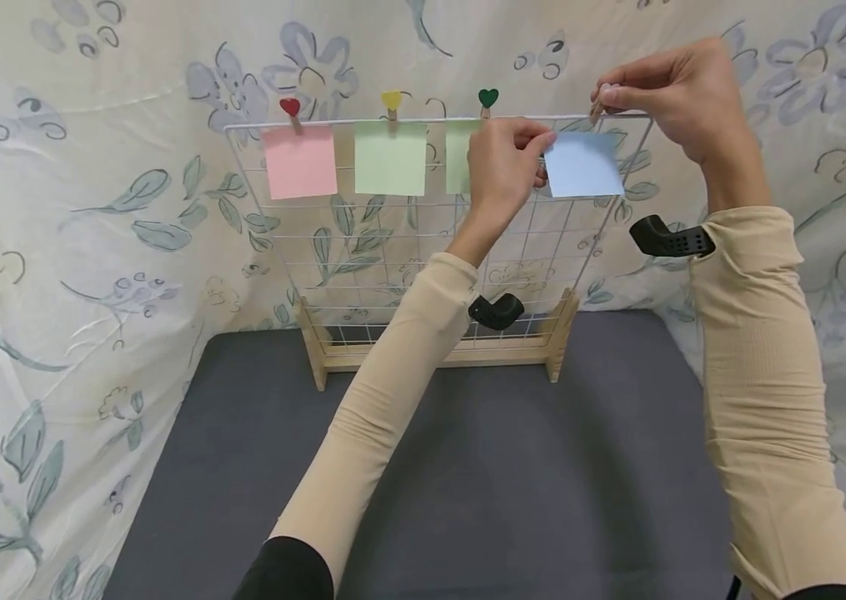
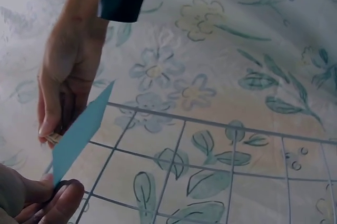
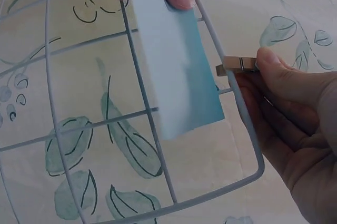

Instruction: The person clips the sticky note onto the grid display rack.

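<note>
My left hand [image 1: 507, 167] pinches the left edge of a blue paper note [image 1: 584, 165] between thumb and fingers, in front of the upper right of a white wire grid [image 1: 423, 204]. With thumb and fingertips, my right hand [image 1: 681, 96] holds a small wooden clothespin [image 3: 239, 65], whose tip is at a grid wire beside the note. The note [image 2: 81, 132] appears nearly edge-on in the left wrist view. A pink note [image 1: 301, 162] and two green notes, one at the middle [image 1: 390, 158], hang from the top wire. My left hand partly hides the other green note [image 1: 460, 158].
Heart-topped clips, red [image 1: 290, 107], yellow [image 1: 391, 101] and green [image 1: 488, 98], are on the top wire. A wooden stand [image 1: 438, 358] holds the grid on a dark grey table [image 1: 468, 483]. Floral cloth [image 1: 92, 208] hangs behind.
</note>
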`<state>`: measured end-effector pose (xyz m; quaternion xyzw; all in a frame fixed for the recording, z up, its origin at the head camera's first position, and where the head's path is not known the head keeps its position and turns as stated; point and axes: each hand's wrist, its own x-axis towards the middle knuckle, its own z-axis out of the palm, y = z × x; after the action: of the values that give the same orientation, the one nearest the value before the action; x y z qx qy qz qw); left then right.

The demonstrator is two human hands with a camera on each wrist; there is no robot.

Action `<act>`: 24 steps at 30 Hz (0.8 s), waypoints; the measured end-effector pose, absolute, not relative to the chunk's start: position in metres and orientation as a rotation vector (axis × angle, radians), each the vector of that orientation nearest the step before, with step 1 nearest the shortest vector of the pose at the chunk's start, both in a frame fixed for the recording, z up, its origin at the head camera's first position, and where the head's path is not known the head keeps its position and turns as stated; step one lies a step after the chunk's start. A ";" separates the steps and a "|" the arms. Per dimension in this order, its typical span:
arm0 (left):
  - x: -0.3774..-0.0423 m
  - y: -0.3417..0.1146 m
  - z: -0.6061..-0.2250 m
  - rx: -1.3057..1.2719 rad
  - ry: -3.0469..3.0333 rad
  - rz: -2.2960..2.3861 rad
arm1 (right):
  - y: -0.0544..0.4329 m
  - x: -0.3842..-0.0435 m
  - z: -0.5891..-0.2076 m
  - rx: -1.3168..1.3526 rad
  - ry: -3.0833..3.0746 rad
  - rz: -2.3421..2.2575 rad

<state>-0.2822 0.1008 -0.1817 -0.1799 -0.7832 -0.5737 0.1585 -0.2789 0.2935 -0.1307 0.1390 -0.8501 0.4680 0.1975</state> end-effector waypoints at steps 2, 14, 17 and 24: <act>-0.282 0.103 -0.183 -0.493 -2.231 -1.609 | 0.294 -0.280 -0.132 0.381 -2.413 1.279; -0.282 0.110 -0.189 -0.512 -2.087 -1.629 | 0.290 -0.279 -0.130 0.300 -2.472 1.185; -0.281 0.111 -0.189 -0.524 -2.074 -1.609 | 0.290 -0.278 -0.129 0.282 -2.486 1.166; -0.276 0.111 -0.184 -0.561 -2.077 -1.521 | 0.289 -0.277 -0.130 0.257 -2.499 1.155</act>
<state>-0.2763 0.1107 -0.1841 -0.2062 -0.7632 -0.5588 0.2505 -0.2767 0.2886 -0.1296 0.0913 -0.8878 0.4104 0.1873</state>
